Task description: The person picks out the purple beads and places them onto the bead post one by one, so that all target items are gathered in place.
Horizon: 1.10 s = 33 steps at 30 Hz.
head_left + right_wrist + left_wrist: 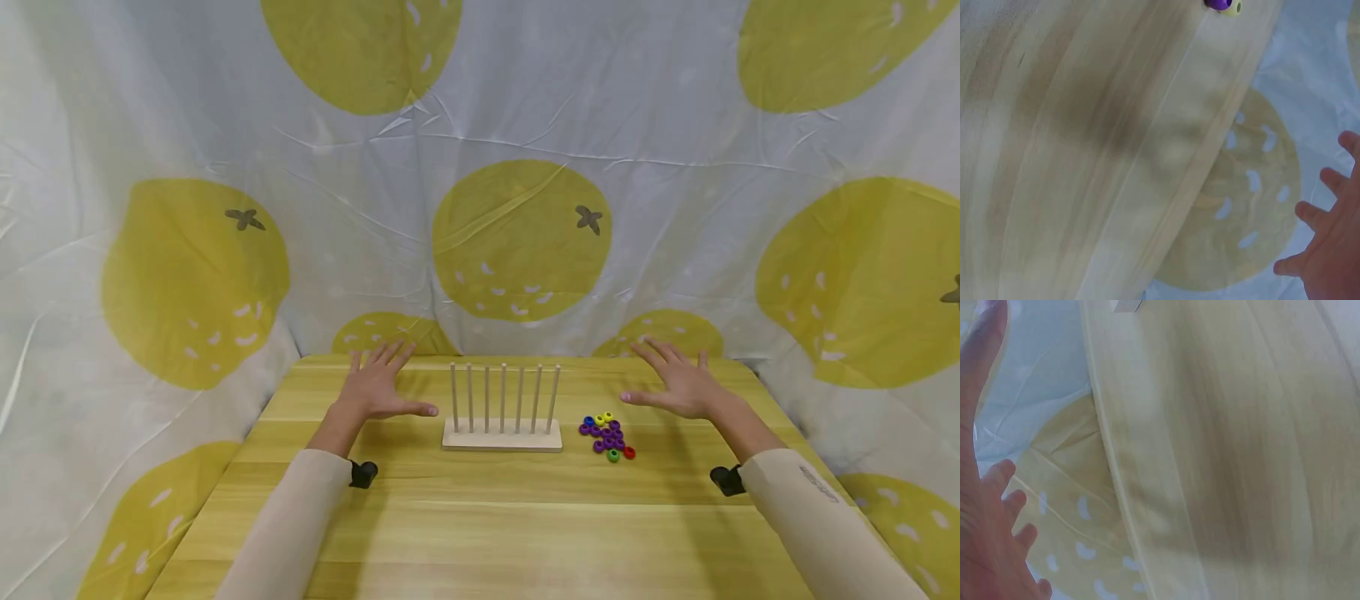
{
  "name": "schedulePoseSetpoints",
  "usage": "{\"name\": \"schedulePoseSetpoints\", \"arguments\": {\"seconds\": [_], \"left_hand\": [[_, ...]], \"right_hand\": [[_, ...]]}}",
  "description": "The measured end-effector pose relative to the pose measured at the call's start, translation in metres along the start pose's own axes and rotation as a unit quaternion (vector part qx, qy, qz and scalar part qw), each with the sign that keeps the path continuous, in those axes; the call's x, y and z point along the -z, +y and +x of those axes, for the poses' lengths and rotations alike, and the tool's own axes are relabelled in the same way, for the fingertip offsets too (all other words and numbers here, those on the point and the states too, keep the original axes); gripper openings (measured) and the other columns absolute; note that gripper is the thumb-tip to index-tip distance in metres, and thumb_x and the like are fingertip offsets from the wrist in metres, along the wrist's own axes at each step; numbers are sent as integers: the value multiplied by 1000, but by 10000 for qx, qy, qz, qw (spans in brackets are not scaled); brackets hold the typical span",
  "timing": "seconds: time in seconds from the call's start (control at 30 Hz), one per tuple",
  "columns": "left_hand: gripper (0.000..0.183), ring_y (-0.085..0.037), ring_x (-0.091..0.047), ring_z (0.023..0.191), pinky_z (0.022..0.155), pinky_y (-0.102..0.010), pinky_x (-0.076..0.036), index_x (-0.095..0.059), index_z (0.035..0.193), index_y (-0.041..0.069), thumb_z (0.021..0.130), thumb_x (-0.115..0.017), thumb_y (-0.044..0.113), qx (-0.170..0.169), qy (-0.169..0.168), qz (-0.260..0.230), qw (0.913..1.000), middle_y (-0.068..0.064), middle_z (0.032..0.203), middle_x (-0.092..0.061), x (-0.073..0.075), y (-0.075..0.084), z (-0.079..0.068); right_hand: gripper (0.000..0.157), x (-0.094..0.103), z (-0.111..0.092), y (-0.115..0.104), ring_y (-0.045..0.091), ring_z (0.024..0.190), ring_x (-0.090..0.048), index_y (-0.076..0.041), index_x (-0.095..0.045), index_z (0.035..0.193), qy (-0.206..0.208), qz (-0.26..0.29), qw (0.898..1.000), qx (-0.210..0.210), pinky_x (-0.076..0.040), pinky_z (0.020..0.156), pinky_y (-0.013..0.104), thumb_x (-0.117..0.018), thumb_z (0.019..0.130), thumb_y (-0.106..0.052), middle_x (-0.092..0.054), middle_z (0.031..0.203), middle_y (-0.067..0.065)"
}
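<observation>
A pale wooden rack (502, 444) with several upright pegs stands on the table, its pegs bare. To its right lies a loose cluster of beads, mostly purple beads (608, 442), with a blue bead (589, 421), yellow beads (608, 416), a green bead (613, 456) and a red bead (629, 452). My left hand (377, 390) is held with spread fingers left of the rack, holding nothing. On the other side, my right hand (681, 388) hovers beyond the beads, fingers spread, also holding nothing. In the right wrist view a purple bead (1218, 3) shows at the top edge.
The wooden table (480, 542) has its far edge just past the hands. A white curtain (525, 125) printed with yellow fruit hangs behind it and along both sides. Dark wrist cameras sit by the left cuff (363, 475) and the right cuff (727, 481).
</observation>
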State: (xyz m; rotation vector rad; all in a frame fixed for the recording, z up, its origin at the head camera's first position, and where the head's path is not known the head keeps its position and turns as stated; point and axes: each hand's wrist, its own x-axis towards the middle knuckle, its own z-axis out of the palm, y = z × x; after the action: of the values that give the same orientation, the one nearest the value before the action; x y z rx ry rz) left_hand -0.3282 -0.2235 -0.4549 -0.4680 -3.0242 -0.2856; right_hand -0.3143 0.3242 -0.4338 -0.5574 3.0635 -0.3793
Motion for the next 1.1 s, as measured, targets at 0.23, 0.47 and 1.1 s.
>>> {"name": "schedulePoseSetpoints", "arguments": {"seconds": [0.23, 0.47, 1.1], "left_hand": [[129, -44, -29, 154, 121, -76, -12, -28, 165, 18, 65, -72, 87, -117, 27, -360, 9993, -15, 169, -27, -8, 2, -8], [125, -46, -34, 150, 118, -71, -28, -33, 163, 18, 65, -77, 81, -354, 80, -886, 9954, -13, 167, -33, -25, 3, -18], [111, -41, -33, 152, 117, -67, -35, -42, 159, 21, 69, -88, 66, -499, -156, -2322, 9713, -12, 164, -38, -59, 31, -35]], "right_hand": [[95, -9, -10, -1, 55, 150, -23, -16, -28, 164, 247, 112, 9996, 103, -4, 106, 90, -64, 92, -67, -21, 169, 23], [92, -22, -22, -1, 57, 146, -32, -12, -32, 163, 393, 232, 9989, 110, -12, 107, 88, -64, 93, -64, -29, 165, 25], [80, -60, -48, -8, 51, 134, -49, -8, -45, 154, 482, 1102, 9927, 95, -44, 100, 74, -68, 95, -56, -46, 154, 24]]}}
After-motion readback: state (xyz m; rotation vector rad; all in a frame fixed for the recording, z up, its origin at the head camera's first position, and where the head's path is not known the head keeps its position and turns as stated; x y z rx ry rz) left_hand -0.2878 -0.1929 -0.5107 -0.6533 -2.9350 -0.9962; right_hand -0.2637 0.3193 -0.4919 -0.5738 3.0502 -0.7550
